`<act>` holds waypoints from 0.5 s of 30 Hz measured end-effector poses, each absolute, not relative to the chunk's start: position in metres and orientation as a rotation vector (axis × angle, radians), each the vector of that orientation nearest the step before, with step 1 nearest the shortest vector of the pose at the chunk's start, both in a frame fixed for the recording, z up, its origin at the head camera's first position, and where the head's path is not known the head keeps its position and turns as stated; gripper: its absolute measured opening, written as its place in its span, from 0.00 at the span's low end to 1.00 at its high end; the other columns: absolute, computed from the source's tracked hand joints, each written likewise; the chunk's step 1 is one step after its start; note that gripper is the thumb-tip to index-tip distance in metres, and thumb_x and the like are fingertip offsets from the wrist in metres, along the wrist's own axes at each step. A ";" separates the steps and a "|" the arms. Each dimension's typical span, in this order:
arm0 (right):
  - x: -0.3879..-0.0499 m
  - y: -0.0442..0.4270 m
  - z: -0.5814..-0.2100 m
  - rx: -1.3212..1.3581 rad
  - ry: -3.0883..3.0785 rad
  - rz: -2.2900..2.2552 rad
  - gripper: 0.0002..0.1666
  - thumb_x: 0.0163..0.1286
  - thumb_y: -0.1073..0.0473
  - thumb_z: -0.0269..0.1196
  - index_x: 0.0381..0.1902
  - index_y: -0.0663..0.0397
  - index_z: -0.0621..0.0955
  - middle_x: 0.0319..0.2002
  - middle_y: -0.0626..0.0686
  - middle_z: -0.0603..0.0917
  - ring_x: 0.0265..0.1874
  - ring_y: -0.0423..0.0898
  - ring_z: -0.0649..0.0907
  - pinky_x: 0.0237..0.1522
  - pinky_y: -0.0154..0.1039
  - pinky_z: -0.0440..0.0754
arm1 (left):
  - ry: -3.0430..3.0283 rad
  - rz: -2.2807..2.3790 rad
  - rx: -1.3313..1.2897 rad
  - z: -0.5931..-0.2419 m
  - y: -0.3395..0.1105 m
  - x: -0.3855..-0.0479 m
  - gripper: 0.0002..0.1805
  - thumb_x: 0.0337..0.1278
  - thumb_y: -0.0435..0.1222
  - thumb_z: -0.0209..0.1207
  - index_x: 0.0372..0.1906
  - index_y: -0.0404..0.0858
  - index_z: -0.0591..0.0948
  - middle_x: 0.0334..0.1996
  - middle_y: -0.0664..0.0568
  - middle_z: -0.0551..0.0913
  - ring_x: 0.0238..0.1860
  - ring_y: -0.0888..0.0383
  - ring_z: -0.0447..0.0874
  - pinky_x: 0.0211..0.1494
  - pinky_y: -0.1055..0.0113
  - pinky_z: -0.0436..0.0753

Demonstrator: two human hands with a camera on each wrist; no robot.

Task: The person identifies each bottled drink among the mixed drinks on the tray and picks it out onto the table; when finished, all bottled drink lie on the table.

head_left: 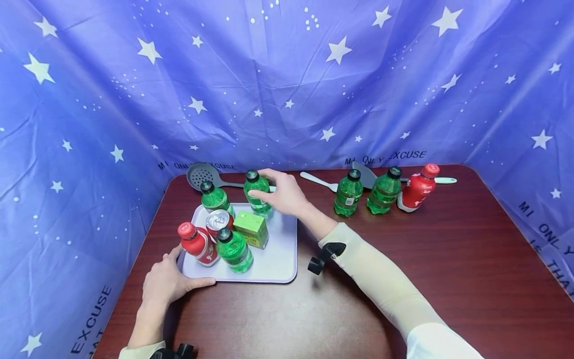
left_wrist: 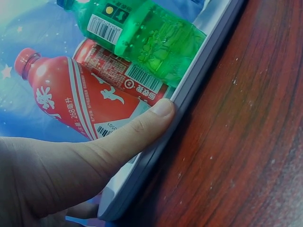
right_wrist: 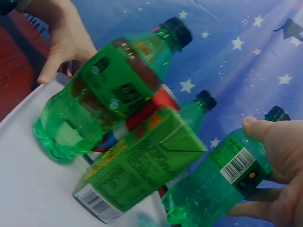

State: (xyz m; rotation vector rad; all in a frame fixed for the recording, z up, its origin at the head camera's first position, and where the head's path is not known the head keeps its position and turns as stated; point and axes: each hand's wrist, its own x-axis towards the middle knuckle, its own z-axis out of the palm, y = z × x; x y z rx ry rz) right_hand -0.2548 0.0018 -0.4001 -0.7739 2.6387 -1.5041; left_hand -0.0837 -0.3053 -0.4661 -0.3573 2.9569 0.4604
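A white tray (head_left: 279, 262) lies on the left part of the table. My left hand (head_left: 163, 280) grips its front left corner, the thumb along the rim. On the tray stand a red bottle (head_left: 199, 245), a red can (head_left: 217, 220), a green carton (head_left: 251, 229) and a green bottle (head_left: 235, 253) at the front. Another green bottle (head_left: 215, 199) is at the back left. My right hand (head_left: 287, 193) holds a third green bottle (right_wrist: 222, 177) at the tray's back edge, thumb and fingers on opposite sides. Whether its base touches the tray cannot be told.
To the right stand two green bottles (head_left: 348, 194) and a red bottle (head_left: 418, 189). Behind them lies a grey spatula (head_left: 364, 175) with a pale handle. A white utensil (head_left: 318, 181) lies near the back edge, and a grey skimmer (head_left: 204, 175) behind the tray. Starred cloth (head_left: 287, 75) surrounds the table.
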 end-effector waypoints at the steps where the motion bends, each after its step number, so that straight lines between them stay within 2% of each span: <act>1: -0.254 0.004 -0.399 -0.771 2.637 -1.513 0.31 0.69 0.47 0.75 0.66 0.51 0.83 0.57 0.52 0.90 0.59 0.51 0.90 0.60 0.50 0.87 | 2.953 0.455 -0.359 -0.466 -0.306 -0.083 0.82 0.18 0.80 0.76 0.79 0.30 0.65 0.66 0.16 0.73 0.55 0.21 0.82 0.49 0.32 0.84; 5: -0.250 0.014 -0.393 -0.761 2.638 -1.535 0.31 0.69 0.46 0.76 0.65 0.49 0.83 0.55 0.51 0.91 0.54 0.49 0.91 0.55 0.46 0.89 | 2.939 0.433 -0.366 -0.465 -0.307 -0.081 0.83 0.18 0.80 0.75 0.79 0.29 0.64 0.68 0.13 0.70 0.57 0.18 0.80 0.50 0.31 0.83; 15: -0.240 0.049 -0.386 -0.777 2.698 -1.487 0.30 0.68 0.46 0.76 0.64 0.48 0.84 0.52 0.48 0.92 0.47 0.44 0.92 0.48 0.45 0.87 | 2.949 0.446 -0.354 -0.467 -0.305 -0.085 0.83 0.19 0.80 0.75 0.79 0.29 0.64 0.68 0.14 0.70 0.57 0.19 0.80 0.51 0.31 0.84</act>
